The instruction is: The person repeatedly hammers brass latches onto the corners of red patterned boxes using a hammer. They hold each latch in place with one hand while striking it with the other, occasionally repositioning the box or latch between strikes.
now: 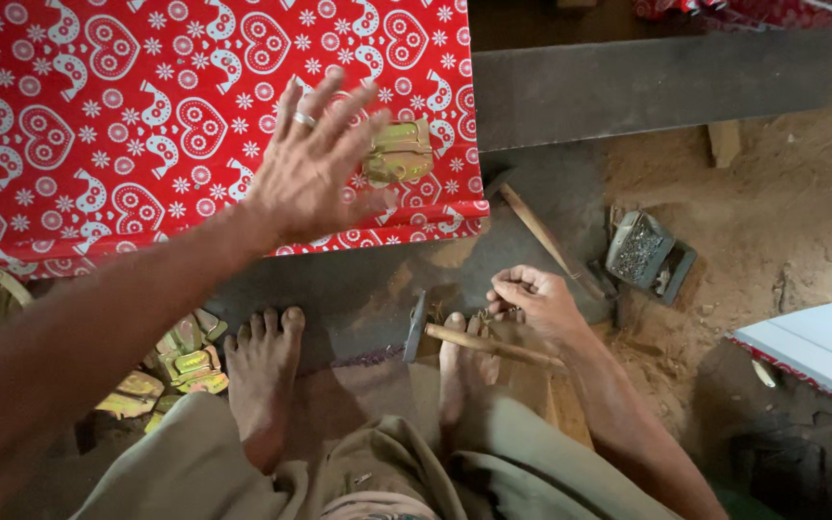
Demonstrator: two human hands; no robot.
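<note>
My left hand [315,164] lies spread flat, fingers apart, on a red panel [98,125] printed with white hearts and birds, right beside a brass-coloured metal latch [399,152] near the panel's corner. A ring shows on one finger. My right hand [532,300] is down by my feet with its fingers pinched together on something small that I cannot make out. A hammer [464,339] with a wooden handle lies just under that hand, across my right foot [461,371]. My left foot [262,371] rests bare on the ground.
A pile of brass-coloured latches [180,361] lies left of my left foot. An open box of small nails [642,252] sits on the dirt floor at right. A wooden stick [543,236] leans beside it. A dark plank [647,82] runs behind; a white board [820,342] is at right.
</note>
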